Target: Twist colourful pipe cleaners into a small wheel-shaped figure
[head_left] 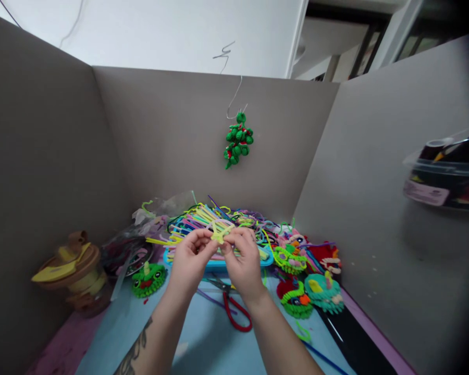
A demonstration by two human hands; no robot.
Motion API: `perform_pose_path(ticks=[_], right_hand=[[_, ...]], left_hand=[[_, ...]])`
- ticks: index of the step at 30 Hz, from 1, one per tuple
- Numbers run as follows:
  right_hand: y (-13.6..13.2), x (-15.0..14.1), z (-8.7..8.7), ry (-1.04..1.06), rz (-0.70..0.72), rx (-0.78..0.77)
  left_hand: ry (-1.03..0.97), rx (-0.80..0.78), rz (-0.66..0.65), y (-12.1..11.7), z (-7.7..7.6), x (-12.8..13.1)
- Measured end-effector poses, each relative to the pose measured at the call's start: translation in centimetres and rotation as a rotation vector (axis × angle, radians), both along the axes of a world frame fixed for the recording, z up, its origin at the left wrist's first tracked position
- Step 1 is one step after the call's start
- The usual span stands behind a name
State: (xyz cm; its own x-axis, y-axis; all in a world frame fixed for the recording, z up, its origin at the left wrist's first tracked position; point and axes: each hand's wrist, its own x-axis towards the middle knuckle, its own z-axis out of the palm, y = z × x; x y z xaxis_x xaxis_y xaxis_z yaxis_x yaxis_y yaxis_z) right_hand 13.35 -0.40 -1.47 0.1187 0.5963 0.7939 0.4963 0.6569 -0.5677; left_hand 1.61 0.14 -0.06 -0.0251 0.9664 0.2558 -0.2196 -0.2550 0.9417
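Observation:
Between both hands, in the head view, is a small pale-yellow piece of bent pipe cleaner (218, 237) with two strands rising from it. My left hand (193, 255) pinches its left side with thumb and forefinger. On the other side, my right hand (242, 258) grips it the same way. Behind and below the hands stands a blue tray (214, 269) heaped with coloured pipe cleaners (197, 219). Red-handled scissors (237, 317) lie on the table under the right wrist.
A green creature (148, 279) sits left of the tray. Several more, including a turquoise one (324, 292), lie at right. A brown pot (76, 273) stands far left. Grey panels (211, 166) enclose the table; a green cluster (239, 139) hangs from a wire hook.

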Motion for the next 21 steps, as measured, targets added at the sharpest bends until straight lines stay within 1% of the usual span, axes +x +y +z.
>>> perform_pose_path(ticks=[4,6,8,12,15,18,19,21], right_hand=[[-0.2,-0.6,-0.2,0.050,-0.064,-0.023],[-0.2,-0.5,-0.1,0.094,-0.038,-0.062],[0.0,-0.1,0.1,0.163,0.051,-0.136],[0.5,0.7,0.2,0.345,0.271,-0.268],[0.9,1.2,0.1,0.401,0.347,-0.326],[0.9,1.6,0.2,0.352,0.363,-0.361],[0.9,1.7,0.4,0.325,0.347,-0.360],[0.8,1.9,0.7,0.271,0.266,-0.336]], left_hand=[[0.071,0.051,0.052,-0.3,-0.2,0.5],[0.088,0.061,0.051,-0.4,-0.1,0.6],[0.098,0.058,0.034,-0.4,0.1,0.5],[0.130,0.044,-0.063,-0.4,0.5,-0.3],[0.146,0.046,-0.118,-0.3,0.6,-0.6],[0.156,0.044,-0.151,-0.1,0.3,-0.7],[0.156,0.039,-0.156,0.0,0.3,-0.7],[0.151,0.021,-0.159,0.1,0.2,-0.9]])
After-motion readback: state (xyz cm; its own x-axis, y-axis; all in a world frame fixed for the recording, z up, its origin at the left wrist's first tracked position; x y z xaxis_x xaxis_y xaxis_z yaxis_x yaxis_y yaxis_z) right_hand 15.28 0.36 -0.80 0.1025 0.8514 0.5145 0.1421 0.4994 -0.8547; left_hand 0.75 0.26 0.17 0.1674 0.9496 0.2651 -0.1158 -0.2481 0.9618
